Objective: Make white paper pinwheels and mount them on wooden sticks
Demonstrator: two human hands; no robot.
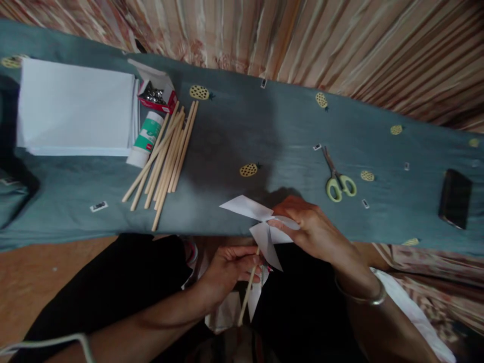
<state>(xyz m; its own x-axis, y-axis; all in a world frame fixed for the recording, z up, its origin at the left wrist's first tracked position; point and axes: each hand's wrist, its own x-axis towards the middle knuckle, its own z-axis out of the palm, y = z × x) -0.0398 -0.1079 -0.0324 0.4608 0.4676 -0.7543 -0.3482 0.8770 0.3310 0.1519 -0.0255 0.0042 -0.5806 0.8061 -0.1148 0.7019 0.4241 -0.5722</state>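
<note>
Over my lap at the table's front edge is a white paper pinwheel (266, 239) on a thin wooden stick (247, 295). My left hand (229, 267) is closed around the upper part of the stick, which slants down toward me. At the pinwheel's right side, my right hand (308, 227) pinches one of the paper blades, its thumb across the front near the centre. Part of that blade is hidden by the fingers. Another white paper piece (256, 297) hangs below, behind the stick; what it belongs to I cannot tell.
Several wooden sticks (166, 156) lie at the left, beside a glue stick (145, 138), a red box of metal pins (157, 96) and a stack of white paper (77, 108). Green-handled scissors (336, 181) and a black phone (456, 199) lie to the right on the blue-green cloth.
</note>
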